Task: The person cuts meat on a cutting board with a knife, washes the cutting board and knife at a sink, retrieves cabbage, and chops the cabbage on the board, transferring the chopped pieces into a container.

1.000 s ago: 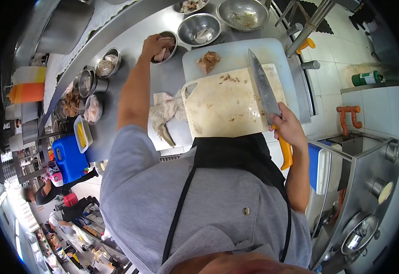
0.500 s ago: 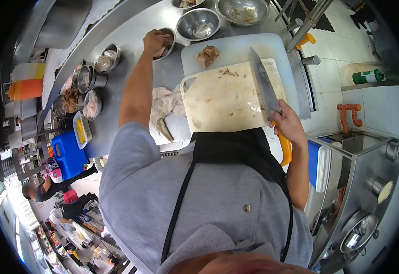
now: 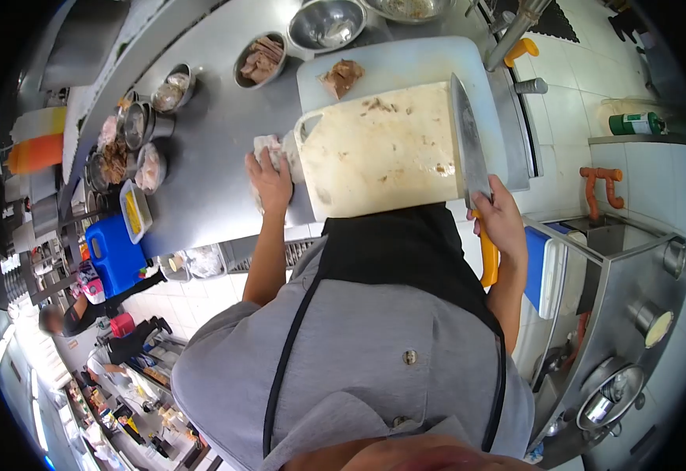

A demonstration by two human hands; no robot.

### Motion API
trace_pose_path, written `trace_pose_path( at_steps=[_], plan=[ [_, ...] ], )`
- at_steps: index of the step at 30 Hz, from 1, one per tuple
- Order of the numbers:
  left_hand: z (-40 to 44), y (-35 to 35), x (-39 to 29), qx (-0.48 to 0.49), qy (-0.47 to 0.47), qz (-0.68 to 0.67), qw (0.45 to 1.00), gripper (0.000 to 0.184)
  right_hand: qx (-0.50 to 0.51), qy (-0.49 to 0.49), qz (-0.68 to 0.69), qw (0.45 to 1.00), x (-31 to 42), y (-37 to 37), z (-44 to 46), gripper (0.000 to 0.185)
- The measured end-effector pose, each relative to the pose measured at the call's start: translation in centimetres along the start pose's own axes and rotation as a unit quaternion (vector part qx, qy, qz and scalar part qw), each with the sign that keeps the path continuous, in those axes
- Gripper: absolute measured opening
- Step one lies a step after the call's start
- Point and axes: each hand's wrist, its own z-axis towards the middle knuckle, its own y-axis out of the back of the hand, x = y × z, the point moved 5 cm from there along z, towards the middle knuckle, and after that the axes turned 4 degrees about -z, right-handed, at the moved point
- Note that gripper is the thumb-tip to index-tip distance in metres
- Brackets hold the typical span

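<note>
My right hand grips the yellow handle of a large kitchen knife, its blade lying along the right side of the cream cutting board. Left of that board, my left hand is on a crumpled greyish-white cloth, fingers pressed into its folds. Small brown scraps are scattered over the cream board. It rests on a larger translucent white board, where a brown piece of cooked meat lies at the upper left. A steel bowl beyond my left hand holds sliced meat.
More steel bowls, including one at the back, stand on the steel counter. Several small containers of food line its left side, near a white tray and a blue jug. Two people are in the background at lower left.
My left hand has left the bowl of meat and come back toward me onto the cloth, which is now more bunched up. The knife stays in my right hand, its blade turned slightly.
</note>
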Motion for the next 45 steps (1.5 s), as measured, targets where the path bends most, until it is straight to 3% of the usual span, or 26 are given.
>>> trace_pose_path(
  at_steps=[2, 6, 8, 9, 11, 12, 14, 17, 20, 24, 26, 31, 33, 34, 36, 37, 39, 40, 42, 45],
  plan=[
    [-0.2, -1.0, 1.4, 0.052, -0.013, -0.170, 0.984, 0.040, 0.008, 0.014, -0.051, 0.999, -0.4, 0.6, -0.1, 0.023],
    [0.5, 2.4, 1.1, 0.054, 0.026, -0.174, 0.983, 0.036, 0.004, 0.050, -0.203, 0.978, -0.2, 2.4, 1.0, 0.025],
    [-0.6, 4.4, 2.3, -0.021, 0.075, -0.027, 0.997, 0.032, -0.079, 0.243, -0.473, 0.843, 0.5, 2.6, 1.4, 0.029],
    [-1.5, 5.3, 2.1, -0.019, 0.079, -0.023, 0.996, 0.032, -0.073, 0.244, -0.473, 0.843, 0.1, 2.7, 2.0, 0.029],
    [-2.0, 7.5, 0.4, -0.105, 0.010, 0.228, 0.968, 0.027, -0.106, 0.274, -0.570, 0.768, 0.6, 2.5, 3.4, 0.033],
    [-2.0, 8.1, -0.3, -0.110, 0.016, 0.233, 0.966, 0.027, -0.103, 0.283, -0.569, 0.765, 0.9, 2.1, 3.9, 0.033],
    [-1.8, 8.3, -2.2, -0.053, 0.048, -0.047, 0.996, 0.028, -0.100, 0.274, -0.610, 0.737, 1.2, 1.1, 5.0, 0.035],
    [-1.9, 6.0, -6.2, 0.050, 0.165, -0.260, 0.950, 0.035, -0.057, 0.335, -0.603, 0.722, 1.5, -1.0, 5.3, 0.036],
    [-1.8, 5.1, -9.0, 0.052, 0.174, -0.258, 0.949, 0.032, 0.017, 0.361, -0.588, 0.724, 2.4, -1.9, 4.9, 0.036],
    [-2.8, 4.2, -8.4, 0.074, 0.269, -0.322, 0.905, 0.028, -0.002, 0.341, -0.618, 0.709, 4.1, -1.3, 7.0, 0.036],
    [-3.8, 3.5, -8.3, 0.097, 0.351, -0.455, 0.813, 0.029, 0.003, 0.362, -0.616, 0.699, 3.3, -1.9, 7.7, 0.035],
    [-4.8, 2.9, -6.3, 0.079, 0.312, -0.472, 0.821, 0.023, 0.030, 0.417, -0.622, 0.661, 2.6, -1.2, 5.2, 0.037],
    [-6.1, 3.6, -6.1, 0.157, 0.370, -0.511, 0.760, 0.018, 0.040, 0.372, -0.614, 0.694, 2.3, 0.2, 3.2, 0.040],
    [-6.2, 4.6, -6.5, 0.159, 0.369, -0.516, 0.757, 0.018, 0.037, 0.369, -0.619, 0.692, 1.7, 0.9, 2.3, 0.040],
    [-7.7, 5.6, -8.3, 0.152, 0.423, -0.697, 0.559, 0.025, 0.088, 0.213, -0.369, 0.900, -0.9, 3.3, 1.4, 0.037],
    [-8.5, 5.7, -8.7, 0.156, 0.421, -0.701, 0.554, 0.025, 0.083, 0.210, -0.373, 0.900, -2.0, 3.7, 0.3, 0.037],
    [-9.7, 5.7, -9.7, 0.156, 0.415, -0.730, 0.521, 0.039, 0.043, 0.023, -0.075, 0.996, -5.5, 4.7, -1.6, 0.032],
    [-10.3, 6.0, -10.0, 0.161, 0.414, -0.732, 0.517, 0.039, 0.037, 0.021, -0.076, 0.996, -6.3, 4.3, -2.7, 0.032],
    [-10.7, 6.3, -11.1, 0.169, 0.433, -0.772, 0.434, 0.044, 0.018, -0.003, -0.017, 1.000, -7.4, 3.4, -4.4, 0.029],
    [-11.2, 6.3, -11.6, 0.182, 0.404, -0.789, 0.426, 0.044, 0.011, -0.013, 0.037, 0.999, -8.4, 1.3, -6.5, 0.031]
  ],
)
